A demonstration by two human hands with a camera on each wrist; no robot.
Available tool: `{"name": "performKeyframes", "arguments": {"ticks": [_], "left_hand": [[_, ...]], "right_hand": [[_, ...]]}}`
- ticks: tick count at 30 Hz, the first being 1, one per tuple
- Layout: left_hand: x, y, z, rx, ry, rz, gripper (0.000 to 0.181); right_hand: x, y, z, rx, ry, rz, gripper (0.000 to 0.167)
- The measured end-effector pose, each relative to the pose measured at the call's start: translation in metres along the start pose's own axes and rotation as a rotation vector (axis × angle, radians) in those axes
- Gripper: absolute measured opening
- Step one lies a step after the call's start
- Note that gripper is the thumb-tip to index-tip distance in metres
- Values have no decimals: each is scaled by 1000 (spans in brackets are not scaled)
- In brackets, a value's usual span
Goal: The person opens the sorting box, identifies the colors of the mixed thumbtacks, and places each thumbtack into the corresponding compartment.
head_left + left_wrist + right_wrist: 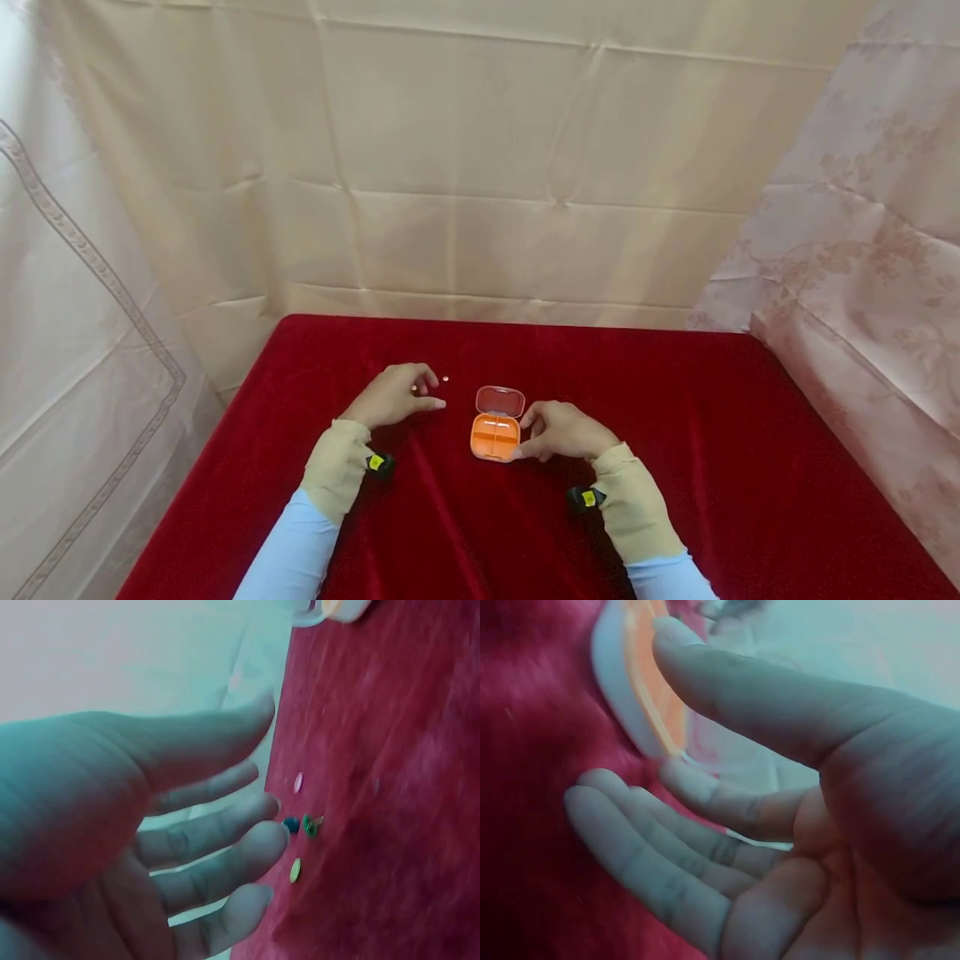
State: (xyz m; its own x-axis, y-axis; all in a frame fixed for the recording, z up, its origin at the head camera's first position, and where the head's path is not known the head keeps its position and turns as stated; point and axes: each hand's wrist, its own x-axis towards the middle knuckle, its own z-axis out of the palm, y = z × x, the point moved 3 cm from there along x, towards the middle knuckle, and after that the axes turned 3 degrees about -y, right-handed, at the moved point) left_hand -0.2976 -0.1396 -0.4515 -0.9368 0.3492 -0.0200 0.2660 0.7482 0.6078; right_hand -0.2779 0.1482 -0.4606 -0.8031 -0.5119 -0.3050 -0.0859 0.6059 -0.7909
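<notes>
An orange four-compartment box [496, 437] lies on the red cloth, its clear lid [500, 402] raised at the back. My right hand [567, 430] holds the box's right side between thumb and index finger; in the right wrist view the thumb of that hand [780, 795] lies against the orange rim [656, 682], other fingers loosely bent. To the left of the box, my left hand [397, 397] hovers with fingers apart, holding nothing. Near it lies a small pale piece [446, 378]. The left wrist view has a pink piece [298, 782], a blue one [291, 824], a green one [310, 826] and a yellow-green one [295, 871] beyond the fingertips.
The red cloth [637, 375] covers the table, whose far edge runs before a beige curtain [465, 167]. Paler patterned curtains hang at the left [90, 333] and right [862, 250].
</notes>
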Motion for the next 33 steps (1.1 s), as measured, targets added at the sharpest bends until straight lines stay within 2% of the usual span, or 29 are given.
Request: {"name": "performKeyframes", "arguments": {"ticks": [4,12,19,24,33], "left_hand": [[-2,-6,-6,24,40,-57,27],[0,-13,-3,33,42,-131,18],[0,-23,2,70,68,-141,9],[0,-27,6,60,89,-154,9],[1,-29,3,56,112,-167,9]], "right_hand": [[1,-4,10,-31,41,20,53],[0,-3,12,-78,97,67,52],[4,-6,12,-110,77,56,48],[6,-6,12,-98,72,53,49],[5,-2,12,-81,73,58,50]]}}
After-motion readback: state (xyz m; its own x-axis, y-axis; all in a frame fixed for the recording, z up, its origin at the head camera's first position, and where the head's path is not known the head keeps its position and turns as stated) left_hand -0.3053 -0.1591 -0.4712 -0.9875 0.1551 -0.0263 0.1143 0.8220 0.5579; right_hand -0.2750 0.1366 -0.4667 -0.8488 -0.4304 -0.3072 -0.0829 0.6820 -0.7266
